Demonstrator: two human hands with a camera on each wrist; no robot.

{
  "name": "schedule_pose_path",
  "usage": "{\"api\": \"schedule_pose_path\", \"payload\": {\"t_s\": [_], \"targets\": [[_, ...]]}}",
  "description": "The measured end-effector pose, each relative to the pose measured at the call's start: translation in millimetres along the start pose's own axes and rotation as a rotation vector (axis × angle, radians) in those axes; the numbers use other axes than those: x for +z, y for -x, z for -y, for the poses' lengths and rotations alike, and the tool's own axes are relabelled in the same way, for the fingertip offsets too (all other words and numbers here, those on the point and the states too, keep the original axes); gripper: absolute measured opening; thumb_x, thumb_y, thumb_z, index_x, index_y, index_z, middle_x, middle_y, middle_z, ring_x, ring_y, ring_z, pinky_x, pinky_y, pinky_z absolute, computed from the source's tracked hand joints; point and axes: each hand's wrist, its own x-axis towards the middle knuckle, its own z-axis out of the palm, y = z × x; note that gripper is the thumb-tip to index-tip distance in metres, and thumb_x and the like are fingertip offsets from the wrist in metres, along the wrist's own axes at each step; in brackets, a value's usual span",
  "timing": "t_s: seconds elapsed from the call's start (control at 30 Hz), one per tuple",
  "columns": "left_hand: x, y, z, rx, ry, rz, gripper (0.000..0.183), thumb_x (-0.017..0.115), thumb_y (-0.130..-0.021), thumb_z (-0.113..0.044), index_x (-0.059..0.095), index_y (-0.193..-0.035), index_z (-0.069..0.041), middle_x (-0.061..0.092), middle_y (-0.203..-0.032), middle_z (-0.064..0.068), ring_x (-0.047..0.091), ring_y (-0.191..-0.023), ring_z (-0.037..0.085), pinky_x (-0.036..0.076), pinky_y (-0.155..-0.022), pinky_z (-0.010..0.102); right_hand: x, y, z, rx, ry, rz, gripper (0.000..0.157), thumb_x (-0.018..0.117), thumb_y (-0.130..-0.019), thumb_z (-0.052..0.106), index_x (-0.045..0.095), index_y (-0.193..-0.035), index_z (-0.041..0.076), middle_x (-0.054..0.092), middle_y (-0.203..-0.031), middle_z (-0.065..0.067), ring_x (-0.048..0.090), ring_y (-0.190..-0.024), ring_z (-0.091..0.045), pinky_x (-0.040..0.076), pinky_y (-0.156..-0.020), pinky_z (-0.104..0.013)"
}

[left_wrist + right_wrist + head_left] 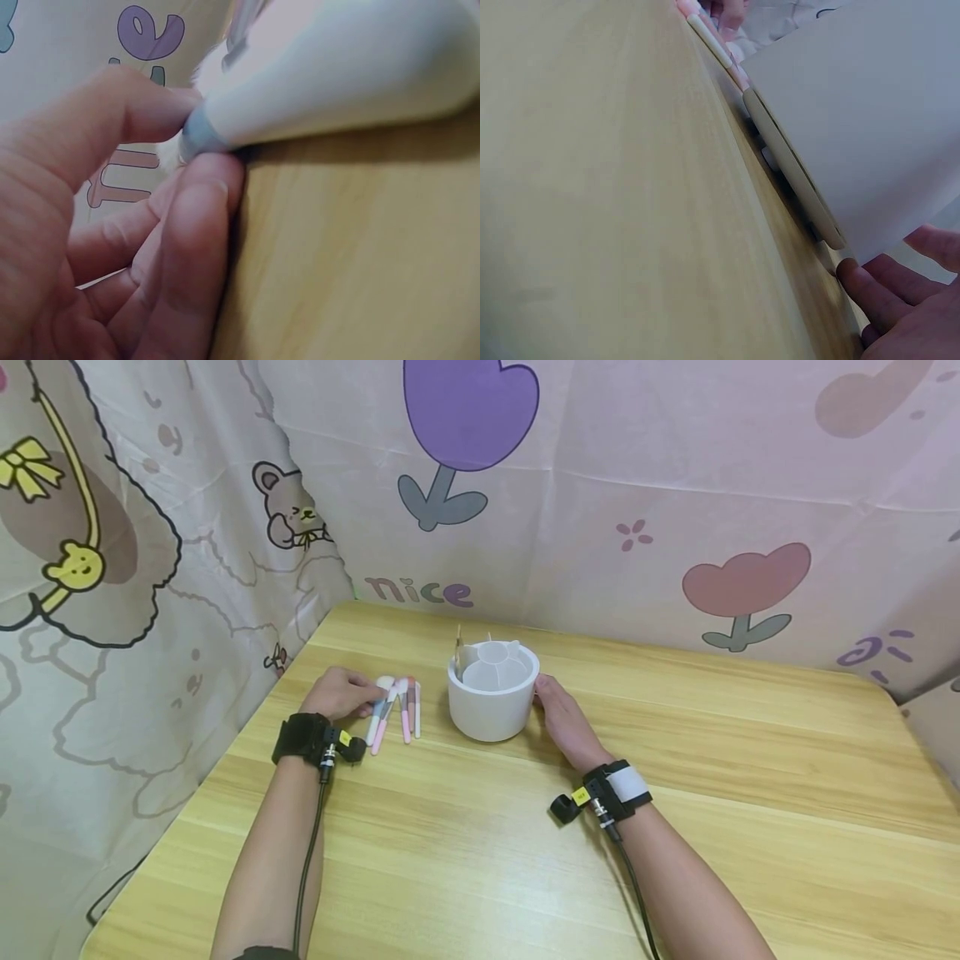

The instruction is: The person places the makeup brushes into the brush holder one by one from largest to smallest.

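Over the head view, I'm pinching the leftmost brush (pixel 376 714) between thumb and finger of the left hand (pixel 339 693), left of centre, its long axis running nearly up the frame, top leaning right. The white holder (pixel 491 714) is standing mid-frame, right of the brush, nearer my right hand (pixel 566 720), whose parted fingers are touching its right side.
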Motion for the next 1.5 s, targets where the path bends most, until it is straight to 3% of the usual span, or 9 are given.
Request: {"api": "schedule_pose_path", "payload": {"t_s": [0.6,0.83,1.17,1.5], "targets": [[-1.3,0.5,-1.7,-0.001,0.004,-0.006,0.038,0.062,-0.085,-0.027,0.065,-0.11,0.0,0.068,-0.091,0.012,0.066,-0.073,0.016,0.055,-0.067,0.027,0.9,0.1,1.0,0.005,-0.009,0.0,0.06,0.023,-0.1,0.059,0.04,-0.144,0.023,0.041,-0.147,0.003,0.032,-0.138,-0.016,0.018,-0.116,-0.045],[-4.2,9.7,-10.0,0.006,-0.035,-0.095,0.04,0.062,-0.086,-0.034,0.065,-0.112,-0.004,0.066,-0.102,0.013,0.066,-0.08,0.02,0.054,-0.073,0.03,1.3,-0.1,1.9,-0.001,-0.011,0.006,0.06,0.022,-0.1,0.058,0.039,-0.145,0.022,0.04,-0.148,0.002,0.031,-0.138,-0.016,0.018,-0.116,-0.045],[-6.8,17.2,-26.5,0.075,-0.019,-0.121,0.036,0.061,-0.086,-0.032,0.064,-0.111,-0.006,0.065,-0.104,0.012,0.066,-0.083,0.024,0.055,-0.075,0.034,0.6,1.7,2.0,0.005,-0.01,0.005,0.061,0.021,-0.1,0.059,0.038,-0.146,0.023,0.039,-0.149,0.002,0.029,-0.139,-0.017,0.018,-0.116,-0.046],[-7.0,22.7,-43.8,0.189,-0.029,-0.163,0.032,0.062,-0.085,-0.033,0.063,-0.108,-0.009,0.066,-0.099,0.008,0.066,-0.082,0.027,0.052,-0.074,0.037,0.0,1.6,1.6,-0.004,-0.005,0.003,0.061,0.022,-0.1,0.059,0.038,-0.146,0.023,0.039,-0.149,0.002,0.03,-0.139,-0.017,0.018,-0.116,-0.045]]}}
